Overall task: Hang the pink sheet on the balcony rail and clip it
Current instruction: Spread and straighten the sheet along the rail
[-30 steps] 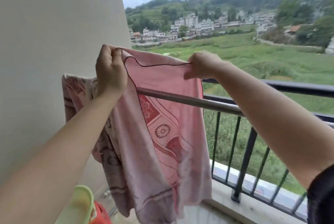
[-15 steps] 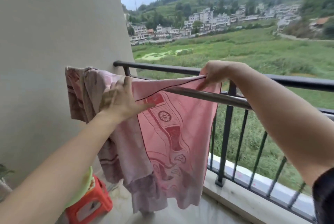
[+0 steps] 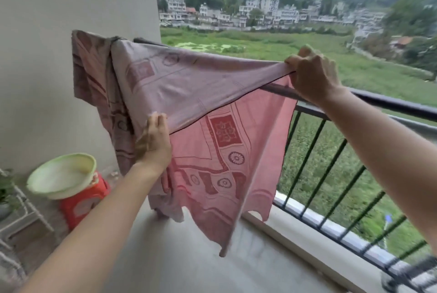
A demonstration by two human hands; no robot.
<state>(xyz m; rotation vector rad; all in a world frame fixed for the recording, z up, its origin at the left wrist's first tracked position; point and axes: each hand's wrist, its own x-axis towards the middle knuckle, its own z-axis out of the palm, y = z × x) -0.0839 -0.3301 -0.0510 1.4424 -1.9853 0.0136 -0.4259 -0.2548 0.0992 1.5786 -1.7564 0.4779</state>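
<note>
Both stretch the pink sheet (image 3: 212,94) wider now: right hand (image 3: 312,75) pinching its hem, left hand (image 3: 153,143) lower, apparently gripping it.

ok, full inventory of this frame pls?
pink patterned cloth sheet: 1, pink, draped over the railing's left end
black metal balcony railing: 1, black, centre to right edge
pale green plastic basin: 1, green, on the stool, lower left
red plastic stool: 1, red, under the basin
white wire rack: 1, white, left edge
left hand: 1, on the sheet's lower edge, grip unclear
right hand: 1, pinches the sheet's top edge
</note>
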